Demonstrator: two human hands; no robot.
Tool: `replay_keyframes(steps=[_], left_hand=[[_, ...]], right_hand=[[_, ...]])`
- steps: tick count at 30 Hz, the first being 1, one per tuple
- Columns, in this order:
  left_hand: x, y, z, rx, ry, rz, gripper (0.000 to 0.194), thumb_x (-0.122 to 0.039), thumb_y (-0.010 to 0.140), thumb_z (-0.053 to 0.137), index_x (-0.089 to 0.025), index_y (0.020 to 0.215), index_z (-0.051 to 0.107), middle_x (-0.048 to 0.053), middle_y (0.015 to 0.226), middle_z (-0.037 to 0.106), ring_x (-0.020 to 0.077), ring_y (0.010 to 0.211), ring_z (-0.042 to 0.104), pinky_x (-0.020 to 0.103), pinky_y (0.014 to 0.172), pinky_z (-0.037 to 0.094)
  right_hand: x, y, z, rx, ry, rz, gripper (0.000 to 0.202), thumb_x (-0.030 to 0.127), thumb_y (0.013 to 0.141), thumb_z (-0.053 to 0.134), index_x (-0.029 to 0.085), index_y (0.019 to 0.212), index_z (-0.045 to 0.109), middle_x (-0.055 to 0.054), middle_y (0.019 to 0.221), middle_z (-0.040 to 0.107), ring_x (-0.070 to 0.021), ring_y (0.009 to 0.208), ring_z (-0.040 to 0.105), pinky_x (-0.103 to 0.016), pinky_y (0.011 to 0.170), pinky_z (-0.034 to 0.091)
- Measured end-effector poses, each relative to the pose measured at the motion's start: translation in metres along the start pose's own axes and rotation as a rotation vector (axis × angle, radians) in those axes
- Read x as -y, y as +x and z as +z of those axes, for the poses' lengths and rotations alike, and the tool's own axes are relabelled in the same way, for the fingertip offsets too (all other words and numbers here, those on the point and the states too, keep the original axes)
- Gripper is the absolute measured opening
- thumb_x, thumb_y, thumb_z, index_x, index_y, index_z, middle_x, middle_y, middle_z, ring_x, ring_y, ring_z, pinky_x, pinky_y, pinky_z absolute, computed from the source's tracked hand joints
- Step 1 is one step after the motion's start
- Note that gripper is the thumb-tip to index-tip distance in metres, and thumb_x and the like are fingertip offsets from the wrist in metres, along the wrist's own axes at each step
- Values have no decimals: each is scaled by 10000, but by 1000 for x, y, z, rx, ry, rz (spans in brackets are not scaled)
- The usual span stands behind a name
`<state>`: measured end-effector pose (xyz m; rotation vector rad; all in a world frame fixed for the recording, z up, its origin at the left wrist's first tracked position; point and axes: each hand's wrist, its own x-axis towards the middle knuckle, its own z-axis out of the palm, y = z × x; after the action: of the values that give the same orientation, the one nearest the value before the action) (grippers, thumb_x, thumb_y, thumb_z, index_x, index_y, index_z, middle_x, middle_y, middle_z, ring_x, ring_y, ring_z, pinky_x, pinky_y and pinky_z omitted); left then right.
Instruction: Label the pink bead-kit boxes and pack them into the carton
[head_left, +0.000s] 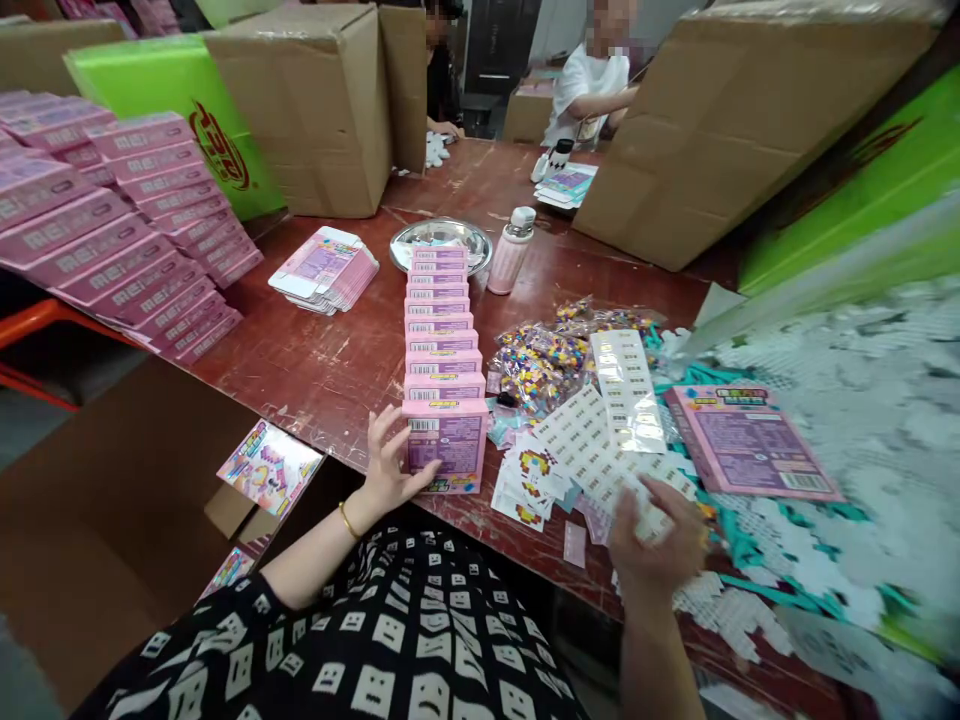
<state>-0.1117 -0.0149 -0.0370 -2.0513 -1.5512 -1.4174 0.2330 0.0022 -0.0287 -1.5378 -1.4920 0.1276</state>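
A row of upright pink boxes (pixel 444 362) runs away from me across the table. My left hand (pixel 391 462) rests against the left side of the nearest pink box (pixel 457 455), fingers spread and thumb across its printed face. To the right, my right hand (pixel 661 530) is curled with its fingers pinched at the lower end of a white sticker sheet (pixel 581 435); the fingertips are slightly blurred. Another sticker sheet (pixel 628 385) lies above it. Printed pattern cards (pixel 525 485) are piled between the boxes and the sheets. Bags of coloured beads (pixel 536 365) lie behind them.
One pink box (pixel 750 440) lies flat at right beside white pieces (pixel 847 360). Flattened boxes (pixel 326 268), a metal plate (pixel 401 240) and a pink bottle (pixel 511 252) stand farther back. Stacked pink boxes (pixel 97 235) fill the left; large cartons (pixel 300 110) border the table. Two people sit opposite.
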Motion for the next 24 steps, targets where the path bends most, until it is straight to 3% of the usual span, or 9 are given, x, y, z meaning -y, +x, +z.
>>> replay_keyframes(steps=[3,5,8,10,13,16,19,21,24], left_hand=[[2,-4,7,17,-49,-145,1115,-429,722,811,-265,1527,57,230,1594,121,377,1497,148,672,1160,178],[-1,-5,2,-6,-85,-260,1106,-418,754,788,-256,1540,26,222,1618,37,354,1514,76,637,1180,172],[-9,-4,-19,-73,-87,-271,864,-359,862,673,-286,1519,116,174,1623,84,328,1512,118,643,1178,183],[-14,-3,-30,-71,-81,-209,718,-312,899,612,-303,1480,190,151,1614,139,324,1499,184,672,1168,171],[-14,0,-25,-22,-55,-125,684,-274,871,652,-303,1432,262,145,1602,190,327,1484,235,690,1171,106],[-2,2,1,20,-50,-134,897,-347,783,768,-286,1471,196,186,1607,154,358,1501,159,694,1168,76],[12,2,24,63,-101,-225,1046,-406,752,792,-248,1514,93,244,1605,106,376,1506,111,681,1163,126],[15,2,28,71,-121,-259,1046,-401,763,782,-246,1522,78,247,1608,92,372,1506,117,661,1165,163],[9,7,15,43,-126,-214,1042,-415,773,768,-281,1529,63,197,1625,67,356,1512,100,647,1182,137]], right_hand=[[30,54,52,165,88,-161,223,400,892,534,227,1009,613,-124,973,696,-267,931,667,-463,885,533],[32,76,69,400,76,-189,249,390,887,526,214,1025,636,-117,998,713,-262,921,675,-431,851,541],[21,71,77,793,-46,-225,168,276,776,639,230,931,683,-75,935,746,-259,851,687,-377,764,537],[16,53,80,917,-80,-237,143,189,696,686,246,828,692,-39,822,748,-238,749,683,-328,678,517],[18,33,90,864,-79,-221,66,188,743,650,240,778,670,-33,761,722,-224,703,665,-314,642,493],[32,33,103,751,-58,-202,124,244,862,537,228,792,637,-66,808,696,-233,752,654,-349,705,504],[49,37,109,660,42,-212,182,305,923,488,227,837,629,-75,840,682,-228,785,650,-356,756,511],[55,35,103,611,143,-213,194,337,933,498,226,847,632,-69,829,683,-216,760,653,-342,740,517],[47,22,77,548,195,-143,211,376,928,529,220,845,643,-64,822,695,-210,739,660,-336,716,525]])
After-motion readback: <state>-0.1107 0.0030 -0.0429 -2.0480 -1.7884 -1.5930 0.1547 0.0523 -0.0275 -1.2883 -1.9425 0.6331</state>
